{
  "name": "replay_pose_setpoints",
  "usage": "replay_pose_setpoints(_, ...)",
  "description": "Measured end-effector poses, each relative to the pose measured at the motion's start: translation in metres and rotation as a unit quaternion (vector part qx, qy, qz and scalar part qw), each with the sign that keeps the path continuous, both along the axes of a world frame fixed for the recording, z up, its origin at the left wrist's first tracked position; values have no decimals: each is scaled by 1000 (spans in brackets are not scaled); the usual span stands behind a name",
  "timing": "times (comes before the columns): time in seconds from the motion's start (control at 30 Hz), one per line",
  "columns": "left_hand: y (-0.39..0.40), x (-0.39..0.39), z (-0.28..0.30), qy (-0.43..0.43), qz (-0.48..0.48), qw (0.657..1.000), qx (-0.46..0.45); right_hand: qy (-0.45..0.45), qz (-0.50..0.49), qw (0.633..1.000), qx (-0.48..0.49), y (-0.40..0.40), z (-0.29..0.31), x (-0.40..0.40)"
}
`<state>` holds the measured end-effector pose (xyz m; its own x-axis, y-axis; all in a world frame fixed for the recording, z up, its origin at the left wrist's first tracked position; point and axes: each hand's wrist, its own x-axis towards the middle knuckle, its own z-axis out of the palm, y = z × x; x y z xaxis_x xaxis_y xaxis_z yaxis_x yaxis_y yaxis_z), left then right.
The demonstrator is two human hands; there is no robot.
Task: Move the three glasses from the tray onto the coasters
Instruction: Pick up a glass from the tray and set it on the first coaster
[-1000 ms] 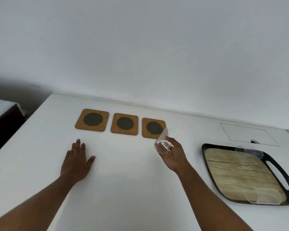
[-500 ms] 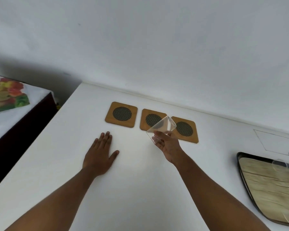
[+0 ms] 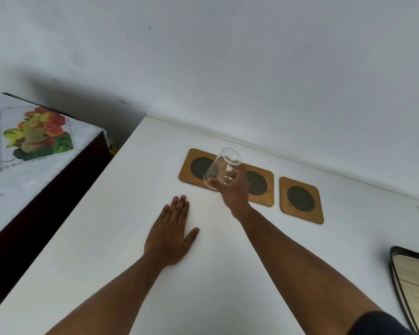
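On the white counter (image 3: 107, 238), three wooden coasters sit in a row near the wall. Your right hand (image 3: 234, 189) grips a clear glass (image 3: 224, 166) around its lower part, holding it tilted in the air over the left coaster (image 3: 196, 165) and the middle coaster (image 3: 259, 184); the right coaster (image 3: 301, 200) lies bare. Your left hand (image 3: 171, 234) rests flat and open, palm down, on the counter. The tray (image 3: 397, 264) shows only its corner at the right edge.

White table (image 3: 107, 238) carries 3 coasters (image 3: 301, 199), a flat left hand (image 3: 171, 234), seemingly a tray (image 3: 397, 274).
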<state>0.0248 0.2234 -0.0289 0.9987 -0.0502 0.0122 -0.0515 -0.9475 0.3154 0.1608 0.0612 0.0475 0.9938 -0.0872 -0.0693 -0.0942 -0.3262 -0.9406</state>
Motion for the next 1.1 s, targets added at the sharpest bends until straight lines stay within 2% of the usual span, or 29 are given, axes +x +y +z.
replay_pose_setpoints(0.13, 1, 2, -1, 1, 0, 1000, 1, -67, 23, 992, -102, 14, -8, 21)
replay_pose_setpoints(0.23, 0, 1, -2, 2, 1, 1000, -4, -88, 30, 987, -133, 17, -15, 34)
replay_pose_setpoints(0.47, 0, 4, -1, 11, 4, 1000, -6, -82, 17, 986, -142, 25, -26, 56)
replay_pose_setpoints(1.1, 0, 4, -3, 13, 14, 1000, -9, -65, 19, 988, -142, 37, -33, 54)
